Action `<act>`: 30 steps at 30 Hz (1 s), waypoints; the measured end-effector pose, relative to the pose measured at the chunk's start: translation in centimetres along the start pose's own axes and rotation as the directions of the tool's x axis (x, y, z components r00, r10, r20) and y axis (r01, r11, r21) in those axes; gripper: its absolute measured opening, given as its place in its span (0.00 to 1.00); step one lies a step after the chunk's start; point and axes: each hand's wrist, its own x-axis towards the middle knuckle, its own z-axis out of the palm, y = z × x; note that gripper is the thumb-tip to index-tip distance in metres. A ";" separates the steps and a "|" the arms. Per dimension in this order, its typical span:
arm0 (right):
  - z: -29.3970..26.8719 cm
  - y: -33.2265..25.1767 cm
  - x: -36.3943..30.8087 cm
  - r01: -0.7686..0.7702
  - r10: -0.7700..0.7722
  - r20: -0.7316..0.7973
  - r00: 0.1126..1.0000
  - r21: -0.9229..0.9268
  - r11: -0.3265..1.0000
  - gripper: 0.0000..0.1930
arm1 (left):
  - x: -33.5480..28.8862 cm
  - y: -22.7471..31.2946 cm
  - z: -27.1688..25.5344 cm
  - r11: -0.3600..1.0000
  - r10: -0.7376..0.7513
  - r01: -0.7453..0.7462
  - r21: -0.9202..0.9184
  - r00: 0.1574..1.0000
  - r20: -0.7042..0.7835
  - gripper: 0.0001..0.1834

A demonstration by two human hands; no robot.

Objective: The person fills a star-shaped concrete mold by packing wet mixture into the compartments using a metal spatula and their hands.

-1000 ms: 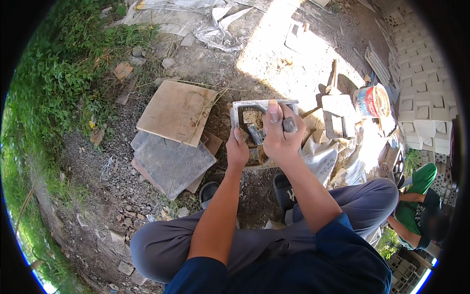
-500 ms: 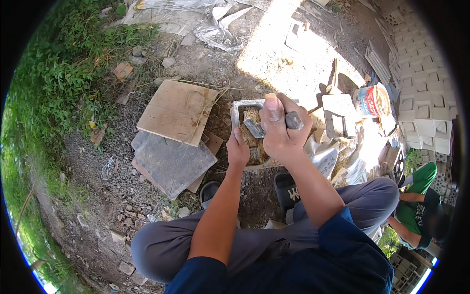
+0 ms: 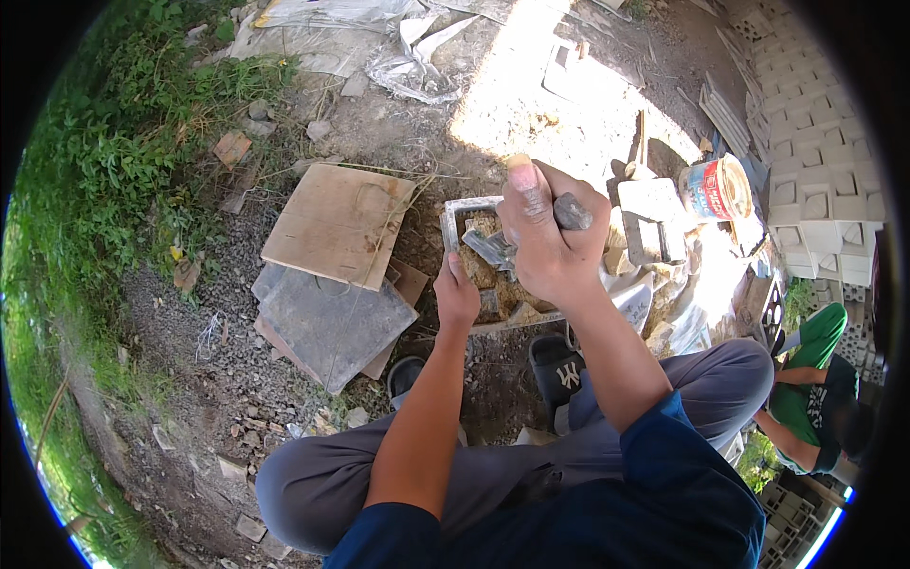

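Observation:
A pale rectangular frame-like mold (image 3: 449, 226) sits on the ground between my feet, with brown, rough material inside it. My left hand (image 3: 458, 296) grips its left side, thumb on the near left edge. Over the right part of the mold, my right hand (image 3: 557, 235) is closed in a fist round a tool handle (image 3: 572, 212), whose grey rounded end sticks out at the top. Beside that fist, inside the mold, is a slanting grey metal piece (image 3: 488, 248). Whether it belongs to the tool cannot be made out. My right hand hides much of the mold.
Left of the mold, a wooden board (image 3: 336, 223) lies on dark square plates (image 3: 332, 322). To the right stand a red-and-blue labelled bucket (image 3: 716, 190) and a grey block-like item (image 3: 654, 213). Stacked pale blocks (image 3: 820, 180) rise behind. A person in green (image 3: 806, 408) sits far right.
My right fist has shifted slightly up and to the right with the tool handle. My left hand keeps its hold on the mold. The whole view has shifted slightly.

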 end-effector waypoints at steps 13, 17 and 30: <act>2.1 3.6 1.8 -0.036 0.025 -0.082 0.996 -0.138 0.990 0.24 | 0.3 0.7 0.2 0.999 0.026 -0.026 0.036 1.000 0.001 0.26; 1.0 0.1 2.7 -0.013 0.014 -0.320 0.947 0.007 1.000 0.25 | 0.3 1.2 0.1 0.998 -0.021 0.021 0.059 1.000 0.001 0.28; 3.2 1.7 3.2 -0.027 0.033 -0.391 0.920 0.021 0.999 0.25 | -0.1 2.1 -0.3 0.992 -0.127 0.126 0.006 0.990 0.055 0.30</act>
